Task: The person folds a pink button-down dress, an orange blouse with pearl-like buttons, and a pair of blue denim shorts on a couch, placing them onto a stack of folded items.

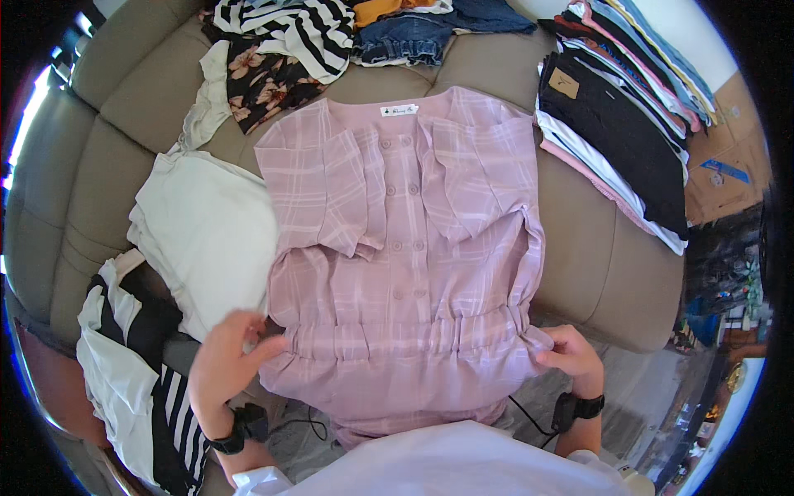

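Note:
A pink plaid garment (pixel 403 273) with short sleeves, a double row of buttons and a gathered elastic waist lies face up before me. Its lower part hangs over the seat edge, and the bottom is hidden by my white top. My right hand (pixel 569 351) pinches its waist at the right side, bunching the cloth. At the opposite side, my left hand (pixel 232 353) is slightly blurred, its thumb touching the waist edge and its fingers apart from the thumb. Each wrist wears a black strapped device.
A brown sofa (pixel 595 273) supports everything. To the right stands a folded clothes stack (pixel 611 136), beside a cardboard box (pixel 722 149). White cloth (pixel 211 229) and black-and-white garments (pixel 142 372) lie left. Striped, floral and denim clothes (pixel 403 37) sit at the back.

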Available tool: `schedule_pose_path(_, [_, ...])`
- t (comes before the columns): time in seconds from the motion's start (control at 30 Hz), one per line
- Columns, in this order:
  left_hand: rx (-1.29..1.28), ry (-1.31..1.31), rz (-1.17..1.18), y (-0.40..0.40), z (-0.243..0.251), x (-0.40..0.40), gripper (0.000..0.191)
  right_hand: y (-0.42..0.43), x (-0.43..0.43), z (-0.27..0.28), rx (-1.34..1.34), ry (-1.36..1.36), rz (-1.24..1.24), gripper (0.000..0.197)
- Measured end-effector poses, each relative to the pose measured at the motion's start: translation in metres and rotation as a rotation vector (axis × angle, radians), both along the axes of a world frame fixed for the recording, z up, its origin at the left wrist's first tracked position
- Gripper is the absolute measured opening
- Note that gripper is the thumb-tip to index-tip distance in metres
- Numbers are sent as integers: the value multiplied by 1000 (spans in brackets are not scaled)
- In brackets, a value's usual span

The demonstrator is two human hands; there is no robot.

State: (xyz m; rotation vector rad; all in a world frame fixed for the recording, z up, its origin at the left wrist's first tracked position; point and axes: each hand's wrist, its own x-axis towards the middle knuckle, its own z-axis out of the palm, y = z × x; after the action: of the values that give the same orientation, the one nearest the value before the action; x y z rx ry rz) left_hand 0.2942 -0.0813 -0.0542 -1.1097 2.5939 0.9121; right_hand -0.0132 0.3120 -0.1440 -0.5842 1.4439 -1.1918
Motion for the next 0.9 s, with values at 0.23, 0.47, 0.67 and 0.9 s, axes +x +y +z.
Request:
schedule_pose_path(0.23, [186,313,-178,-5,21,-164,44,-24,-50,42,140,558,126,22])
schedule_pose_path(0.47, [457,350,-6,9,-70,-265,46,-117,-127,71,-87,820,-154,21])
schedule_pose_path(0.67, [646,314,17,19,-73,-271,33,-181,-184,53,-138,961,-41,35])
schedule_pose_path(0.9, [510,298,-7,15,-60,-256,31,-205,-211,36,-54,1315,196,46])
